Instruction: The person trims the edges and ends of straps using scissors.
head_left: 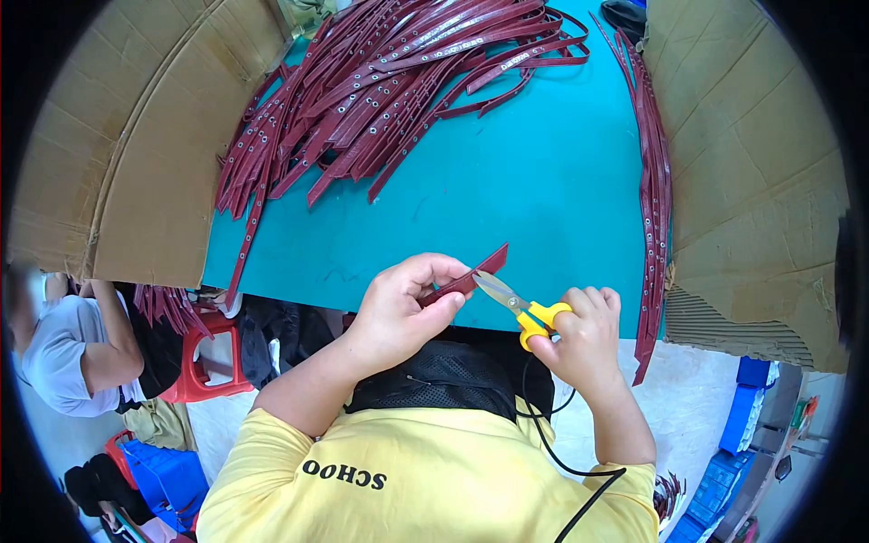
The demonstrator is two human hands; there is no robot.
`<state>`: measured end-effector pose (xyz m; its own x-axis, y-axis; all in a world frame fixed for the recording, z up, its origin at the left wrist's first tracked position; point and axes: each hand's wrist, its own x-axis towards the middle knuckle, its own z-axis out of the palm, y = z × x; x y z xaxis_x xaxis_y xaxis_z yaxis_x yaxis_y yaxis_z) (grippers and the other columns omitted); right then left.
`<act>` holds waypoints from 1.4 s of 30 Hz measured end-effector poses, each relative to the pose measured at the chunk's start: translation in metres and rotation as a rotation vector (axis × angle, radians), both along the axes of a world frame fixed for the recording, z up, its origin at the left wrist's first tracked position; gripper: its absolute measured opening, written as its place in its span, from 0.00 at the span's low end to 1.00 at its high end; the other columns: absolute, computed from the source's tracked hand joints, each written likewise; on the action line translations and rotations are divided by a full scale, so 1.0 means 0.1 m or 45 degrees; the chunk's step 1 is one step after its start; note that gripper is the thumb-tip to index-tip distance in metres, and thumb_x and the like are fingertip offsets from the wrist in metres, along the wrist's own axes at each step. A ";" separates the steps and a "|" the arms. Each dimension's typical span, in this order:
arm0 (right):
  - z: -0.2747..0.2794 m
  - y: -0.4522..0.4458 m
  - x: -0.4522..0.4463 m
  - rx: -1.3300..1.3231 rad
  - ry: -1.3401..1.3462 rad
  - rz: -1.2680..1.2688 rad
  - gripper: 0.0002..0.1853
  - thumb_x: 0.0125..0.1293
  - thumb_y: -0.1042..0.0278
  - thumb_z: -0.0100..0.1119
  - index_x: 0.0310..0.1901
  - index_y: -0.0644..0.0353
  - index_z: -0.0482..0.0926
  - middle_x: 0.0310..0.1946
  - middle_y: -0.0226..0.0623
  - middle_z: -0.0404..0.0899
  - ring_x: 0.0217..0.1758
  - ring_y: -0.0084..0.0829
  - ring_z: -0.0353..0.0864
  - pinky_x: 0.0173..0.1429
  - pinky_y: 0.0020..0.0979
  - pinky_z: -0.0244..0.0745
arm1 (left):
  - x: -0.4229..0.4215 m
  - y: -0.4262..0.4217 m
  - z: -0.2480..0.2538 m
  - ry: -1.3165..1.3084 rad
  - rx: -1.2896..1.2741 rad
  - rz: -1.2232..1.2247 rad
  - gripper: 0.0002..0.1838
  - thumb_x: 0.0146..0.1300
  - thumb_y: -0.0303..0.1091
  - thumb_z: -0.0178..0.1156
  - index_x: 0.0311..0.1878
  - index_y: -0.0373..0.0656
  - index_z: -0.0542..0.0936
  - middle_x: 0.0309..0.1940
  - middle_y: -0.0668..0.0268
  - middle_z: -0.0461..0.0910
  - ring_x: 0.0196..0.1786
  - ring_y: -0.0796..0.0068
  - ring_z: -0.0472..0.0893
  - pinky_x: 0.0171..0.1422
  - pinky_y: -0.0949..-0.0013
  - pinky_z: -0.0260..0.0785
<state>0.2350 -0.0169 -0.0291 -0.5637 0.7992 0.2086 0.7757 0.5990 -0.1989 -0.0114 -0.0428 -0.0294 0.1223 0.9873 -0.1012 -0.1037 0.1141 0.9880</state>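
My left hand [412, 299] pinches a dark red belt strap [489, 262] between thumb and fingers, its pointed end sticking out to the upper right. In my right hand [587, 339] is a pair of yellow-handled scissors [507, 297], thumb and fingers in the loops. The blade tips touch or lie very near the strap's edge; I cannot tell whether they cut into it. The rest of this strap is hidden behind my left hand. Beyond my hands, a large heap of dark red straps [362, 109] with metal eyelets lies on the green table [507, 181].
Cardboard walls stand at the left [154, 136] and right [751, 163] of the table. A narrow bundle of red straps [650, 199] runs along the right side. At the left, another person [77, 344] is beside a red stool [204, 362]. A black cable [588, 472] crosses my right arm.
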 end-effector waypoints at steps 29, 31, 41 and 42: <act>0.01 -0.07 -0.03 0.039 -0.101 -0.055 0.15 0.37 0.57 0.73 0.16 0.57 0.78 0.26 0.32 0.71 0.35 0.33 0.71 0.48 0.44 0.59 | -0.02 0.00 -0.03 0.309 0.028 -0.055 0.12 0.62 0.19 0.56 0.49 0.35 0.75 0.41 0.67 0.80 0.43 0.84 0.78 0.48 0.79 0.71; -0.01 -0.08 -0.03 0.050 -0.094 -0.053 0.15 0.37 0.57 0.73 0.16 0.57 0.78 0.26 0.33 0.71 0.35 0.34 0.71 0.48 0.44 0.59 | -0.03 0.00 -0.02 0.339 0.027 -0.064 0.12 0.62 0.20 0.56 0.49 0.35 0.75 0.41 0.67 0.80 0.42 0.84 0.78 0.48 0.79 0.71; -0.06 -0.07 -0.03 0.070 0.092 -0.092 0.15 0.36 0.57 0.70 0.15 0.57 0.75 0.26 0.34 0.70 0.33 0.36 0.69 0.46 0.42 0.58 | -0.04 0.01 -0.01 0.038 -0.013 0.001 0.14 0.62 0.19 0.56 0.52 0.34 0.73 0.43 0.63 0.80 0.45 0.82 0.79 0.47 0.78 0.72; -0.04 -0.07 -0.03 0.084 0.062 -0.086 0.15 0.36 0.57 0.71 0.15 0.57 0.75 0.26 0.33 0.70 0.33 0.36 0.69 0.46 0.42 0.57 | -0.04 0.02 -0.02 0.007 -0.020 0.003 0.14 0.62 0.19 0.56 0.52 0.35 0.73 0.43 0.63 0.80 0.46 0.82 0.79 0.47 0.78 0.72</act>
<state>0.2320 -0.0236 -0.0335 -0.4968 0.8187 0.2881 0.8051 0.5587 -0.1991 -0.0151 -0.0409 -0.0312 0.1193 0.9859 -0.1177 -0.0983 0.1297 0.9867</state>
